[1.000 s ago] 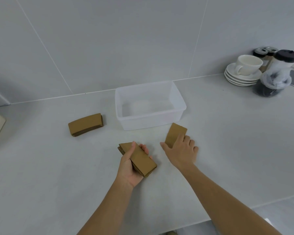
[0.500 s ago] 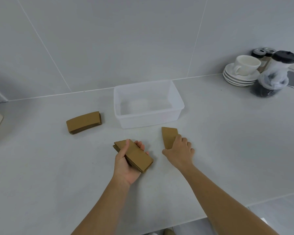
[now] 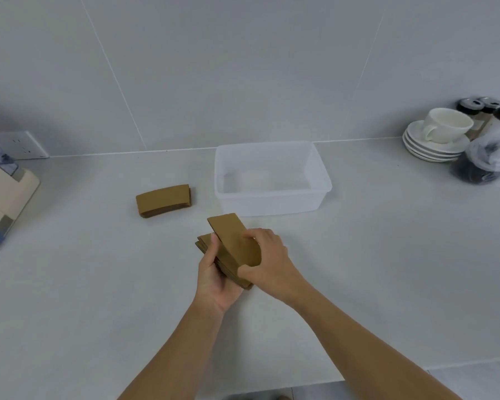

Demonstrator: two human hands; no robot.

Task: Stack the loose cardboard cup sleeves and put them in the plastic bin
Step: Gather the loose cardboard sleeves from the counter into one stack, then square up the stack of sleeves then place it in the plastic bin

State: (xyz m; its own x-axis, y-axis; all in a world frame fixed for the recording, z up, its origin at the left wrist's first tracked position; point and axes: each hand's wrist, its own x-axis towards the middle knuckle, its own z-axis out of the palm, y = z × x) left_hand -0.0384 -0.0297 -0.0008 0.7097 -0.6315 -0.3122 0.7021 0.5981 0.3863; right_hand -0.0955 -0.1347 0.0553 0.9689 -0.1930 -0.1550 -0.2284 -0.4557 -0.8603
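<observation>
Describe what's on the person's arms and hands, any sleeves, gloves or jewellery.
Both forearms are bare as far as the frame shows, with no sleeves in view. The left hand and right hand wear no gloves, and no rings, watch or bracelets are visible.

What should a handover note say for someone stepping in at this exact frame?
Left hand: holds a stack of sleeves from below.
Right hand: lays a single sleeve on top of that stack, not yet squared up.
A second pile of sleeves lies on the counter, left of the plastic bin.
Done: part of the stacking. The bin holds nothing yet.
Left: align the top sleeve, add the counter pile, place everything in the bin.
</observation>
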